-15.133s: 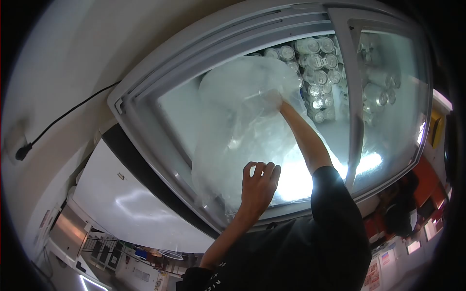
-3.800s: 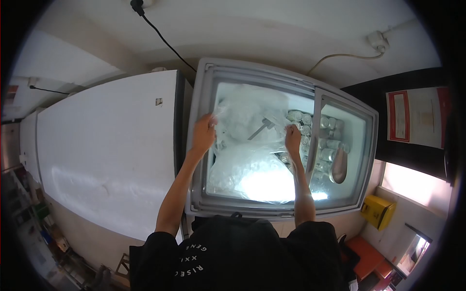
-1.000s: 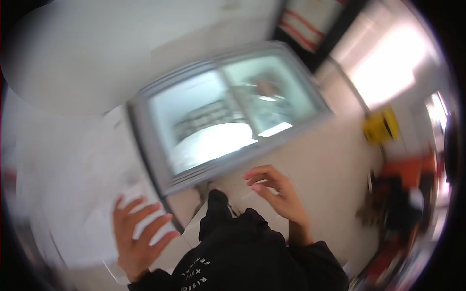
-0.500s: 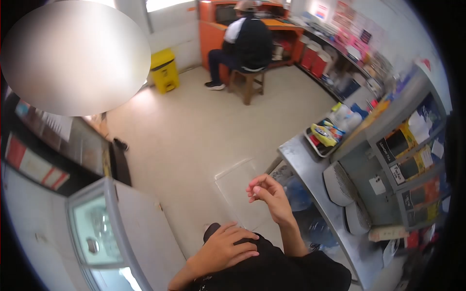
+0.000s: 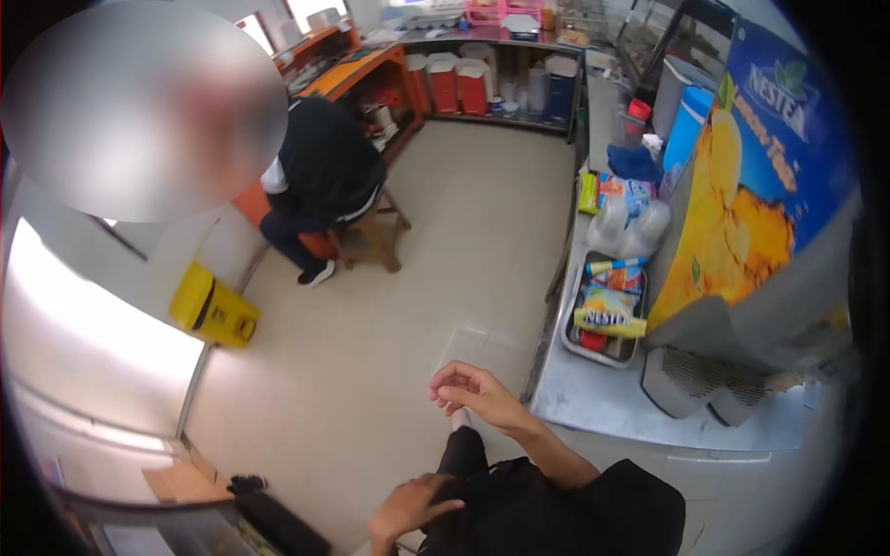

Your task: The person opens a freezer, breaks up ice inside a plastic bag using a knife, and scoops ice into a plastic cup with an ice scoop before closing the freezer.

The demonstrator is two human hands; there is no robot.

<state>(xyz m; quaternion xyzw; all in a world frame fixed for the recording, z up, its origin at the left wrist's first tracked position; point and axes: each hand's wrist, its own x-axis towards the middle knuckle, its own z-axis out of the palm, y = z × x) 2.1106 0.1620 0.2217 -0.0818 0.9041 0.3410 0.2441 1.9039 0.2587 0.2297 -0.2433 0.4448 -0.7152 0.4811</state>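
My right hand (image 5: 477,394) is raised in front of my body above the floor. Its fingers curl in toward the thumb, and whatever may be between them is hidden. Lower down, my left hand (image 5: 417,505) rests against my black clothing (image 5: 547,514), fingers loosely stretched out and holding nothing. To the right of my right hand runs a metal counter (image 5: 579,398). On it is a metal tray (image 5: 567,338) with Nestea packets (image 5: 607,310).
A drink dispenser (image 5: 742,204) stands on the counter at right. Ahead, a person in a dark jacket (image 5: 329,162) sits on a wooden stool (image 5: 375,241) by an orange desk (image 5: 357,69). A yellow bin (image 5: 213,306) is at left; a cardboard box (image 5: 185,477) lies lower left.
My view has swung right and moved forward, so the counter, tray and dispenser show more fully. The glass-door fridge has left view. My hands keep much the same poses.
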